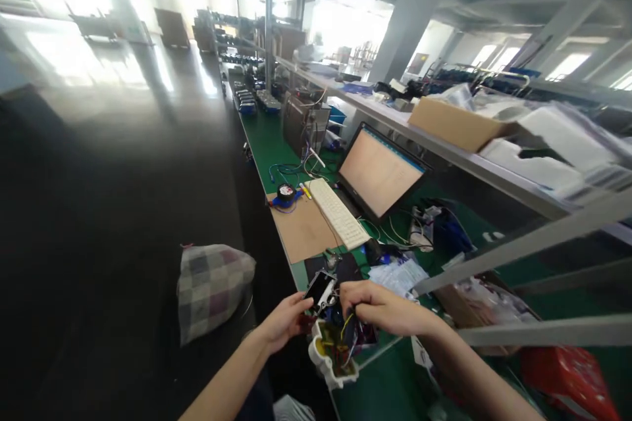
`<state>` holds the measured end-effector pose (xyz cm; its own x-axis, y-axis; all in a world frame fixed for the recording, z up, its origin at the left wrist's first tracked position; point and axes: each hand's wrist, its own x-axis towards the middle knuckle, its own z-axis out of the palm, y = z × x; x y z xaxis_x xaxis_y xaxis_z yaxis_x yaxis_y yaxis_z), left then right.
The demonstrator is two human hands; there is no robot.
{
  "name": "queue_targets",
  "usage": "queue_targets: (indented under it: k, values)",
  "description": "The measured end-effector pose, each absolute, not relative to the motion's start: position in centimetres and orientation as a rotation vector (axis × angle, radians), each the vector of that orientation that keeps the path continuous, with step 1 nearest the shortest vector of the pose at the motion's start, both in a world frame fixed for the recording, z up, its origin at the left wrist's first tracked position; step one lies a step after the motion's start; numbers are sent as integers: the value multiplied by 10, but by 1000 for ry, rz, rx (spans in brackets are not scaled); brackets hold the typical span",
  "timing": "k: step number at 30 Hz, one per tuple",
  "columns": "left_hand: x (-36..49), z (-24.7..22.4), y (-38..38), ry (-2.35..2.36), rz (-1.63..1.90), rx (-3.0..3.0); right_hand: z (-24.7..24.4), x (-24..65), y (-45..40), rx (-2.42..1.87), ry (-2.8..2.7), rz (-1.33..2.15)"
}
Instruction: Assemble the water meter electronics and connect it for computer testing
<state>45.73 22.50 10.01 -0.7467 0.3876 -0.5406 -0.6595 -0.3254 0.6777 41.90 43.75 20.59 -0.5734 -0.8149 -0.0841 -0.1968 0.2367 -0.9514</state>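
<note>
My left hand [288, 321] is closed at the bench edge, its thumb on a small dark rectangular panel with a pale frame [320, 289]. Just below the fingers sits an opened white plastic housing [323, 362], with yellowish filling and coloured wires inside. Curled above that housing, my right hand [370, 302] has its fingers pressed together beside a yellow wire [347, 323]. What exactly it grips is hidden by the fingers. Dark parts lie between both hands, too blurred to name.
A tan board [303, 230] on the green bench carries a round blue-and-black meter [285, 193]. Beyond are a white keyboard [338, 214] and a monitor [380, 171]. Metal shelf bars [553, 332] cross at right, near a red bag [567, 381]. A checked cloth-covered seat [214, 283] stands left.
</note>
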Motion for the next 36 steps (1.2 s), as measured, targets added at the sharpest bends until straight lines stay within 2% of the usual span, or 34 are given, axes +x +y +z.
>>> queue_targets:
  k: [8, 13, 18, 22, 24, 29, 36]
  values:
    - [335, 103, 184, 1491, 2089, -339, 197, 318, 398, -764, 2122, -1411]
    - [236, 101, 181, 1956, 2046, -204, 142, 264, 396, -621, 2347, -1382]
    - [157, 109, 187, 2266, 1791, 57, 77, 222, 379, -475, 2536, -1376]
    - [113, 121, 191, 2414, 1537, 246, 65, 205, 369, -483, 2498, -1455]
    - [92, 130, 192, 2435, 1435, 342, 73, 197, 372, -452, 2482, -1536]
    - [36, 146, 193, 2236, 1237, 584, 89, 151, 377, -31, 2691, -1787]
    - [-17, 111, 160, 1948, 1261, 543, 48, 73, 345, 16, 2682, -1912]
